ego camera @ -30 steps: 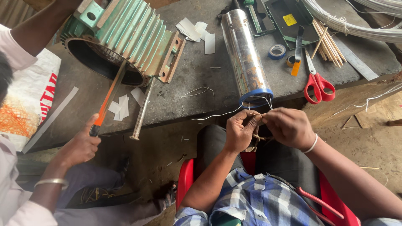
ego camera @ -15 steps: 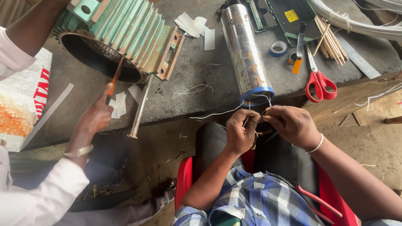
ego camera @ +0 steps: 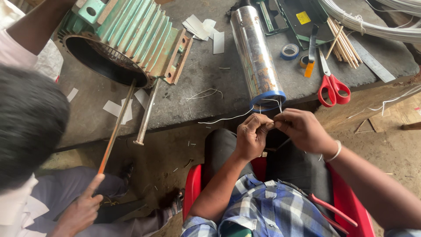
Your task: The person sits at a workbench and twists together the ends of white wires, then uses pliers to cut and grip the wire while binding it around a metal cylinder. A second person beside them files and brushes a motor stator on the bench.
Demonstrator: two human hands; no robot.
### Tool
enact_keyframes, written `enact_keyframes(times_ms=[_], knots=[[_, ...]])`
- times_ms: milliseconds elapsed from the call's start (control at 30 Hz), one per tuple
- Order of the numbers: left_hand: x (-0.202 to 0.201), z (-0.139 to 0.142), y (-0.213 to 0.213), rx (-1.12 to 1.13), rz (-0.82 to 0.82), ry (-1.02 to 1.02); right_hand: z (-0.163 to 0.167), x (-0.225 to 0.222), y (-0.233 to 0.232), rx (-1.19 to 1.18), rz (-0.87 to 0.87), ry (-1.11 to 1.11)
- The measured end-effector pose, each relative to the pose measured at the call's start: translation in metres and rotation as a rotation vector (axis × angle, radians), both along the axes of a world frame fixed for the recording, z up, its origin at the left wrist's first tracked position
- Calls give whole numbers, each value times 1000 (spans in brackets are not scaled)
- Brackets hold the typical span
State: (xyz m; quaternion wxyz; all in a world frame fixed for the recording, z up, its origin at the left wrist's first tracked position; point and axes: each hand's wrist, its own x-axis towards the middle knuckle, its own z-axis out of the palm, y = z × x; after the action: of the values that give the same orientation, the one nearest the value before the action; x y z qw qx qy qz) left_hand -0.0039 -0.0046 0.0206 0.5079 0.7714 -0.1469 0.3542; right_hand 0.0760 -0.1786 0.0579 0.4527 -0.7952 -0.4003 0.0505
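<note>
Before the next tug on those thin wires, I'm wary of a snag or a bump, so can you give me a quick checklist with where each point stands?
1. Both hands on the wire: ok. The left hand and right hand pinch the thin white wires together.
2. Wires run from the metal cylinder: ok, they come out of its blue-taped end.
3. Cylinder lies steady on the bench: cannot tell, its end sits at the edge.
4. Scissors within reach: ok, on the bench to the right.
5. Co-worker's rod clear of the wires: ok, it points into the green motor housing.
</note>
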Motion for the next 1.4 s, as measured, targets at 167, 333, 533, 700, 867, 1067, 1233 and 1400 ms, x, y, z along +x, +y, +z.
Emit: enact_keyframes(times_ms=[167,333,533,700,867,1067,1233,1400], knots=[[0,-1,2,-72,-40,66,6,19,-4,-66,242,-59],[-1,-8,1,-366,-93,241,-1,8,-5,19,143,-396],[-4,-10,-2,-373,-127,284,-11,-6,2,86,10,-594],[-5,-7,1,69,-9,-28,-9,-3,2,62,-13,135],[-6,-9,-3,-17,31,-38,-5,-3,-3,18,-2,-136],[-8,-13,-9,-291,-49,134,-8,-9,-1,101,23,-759],[-9,-9,-7,-192,-32,67,-8,-8,-4,-39,34,-644],[-5,-8,7,104,-40,-109,1,7,-2,41,217,414]])
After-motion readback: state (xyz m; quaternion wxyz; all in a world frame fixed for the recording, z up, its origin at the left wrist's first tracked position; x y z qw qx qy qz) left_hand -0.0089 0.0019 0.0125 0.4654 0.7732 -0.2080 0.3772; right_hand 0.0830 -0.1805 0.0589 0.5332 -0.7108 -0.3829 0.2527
